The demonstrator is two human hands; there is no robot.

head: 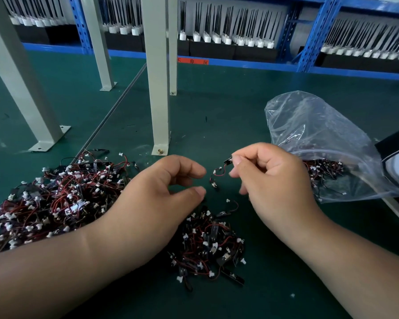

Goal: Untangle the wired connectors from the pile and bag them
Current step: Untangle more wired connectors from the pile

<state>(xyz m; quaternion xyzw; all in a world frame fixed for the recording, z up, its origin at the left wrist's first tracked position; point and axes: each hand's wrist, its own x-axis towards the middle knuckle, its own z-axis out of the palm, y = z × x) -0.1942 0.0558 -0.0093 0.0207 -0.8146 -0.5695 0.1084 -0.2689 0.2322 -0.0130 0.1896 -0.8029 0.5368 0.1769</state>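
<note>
**One connector free, bag next**

My right hand (272, 178) pinches a wired connector (218, 172) that dangles clear. My left hand (168, 192) is loosely curled and holds nothing. Next, I judge, it goes into the bag (309, 125) at 2 o'clock. The pile (55, 203) lies at 9 o'clock. At 12 o'clock is a red shelf label (192, 61), its characters too blurred to read.

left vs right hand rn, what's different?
The right hand pinches a wired connector by its black end, wires dangling; the left hand holds nothing. The right hand's fingers are curled tight; the left hand's are loosely curved, thumb and forefinger apart. The right hand is next to the bag mouth; the left hand is beside the large pile. Both are bare, over the green mat.
</note>
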